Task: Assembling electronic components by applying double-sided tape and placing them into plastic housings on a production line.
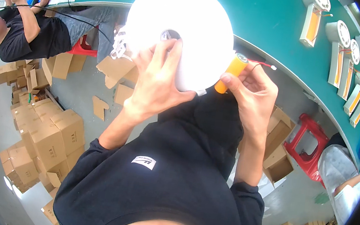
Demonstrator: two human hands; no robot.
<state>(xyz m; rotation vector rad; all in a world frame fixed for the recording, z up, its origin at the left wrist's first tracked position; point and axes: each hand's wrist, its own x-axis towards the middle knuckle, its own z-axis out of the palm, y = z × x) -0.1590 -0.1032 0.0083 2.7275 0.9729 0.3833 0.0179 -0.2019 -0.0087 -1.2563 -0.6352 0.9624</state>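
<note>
A large round white piece (208,26) with a dark hole near its middle, glaring bright, is in front of me at the table's edge. My left hand (158,71) grips it, fingertips by the hole and thumb along the near rim. What lies inside the hole is hard to make out. Just right of the disc, my right hand (252,92) pinches an orange cylindrical battery (233,72) between thumb and fingers, tilted, its upper end close to the disc's edge. From the battery run thin red and dark wires ending in a small white connector (273,68).
On the green table (272,20), several white units with round heads and orange cylinders in their handles (311,25) stand at the right. A co-worker (32,31) is at the left, another person's arm (351,181) at far right. Red stools (308,144) and cardboard boxes (47,127) are on the floor.
</note>
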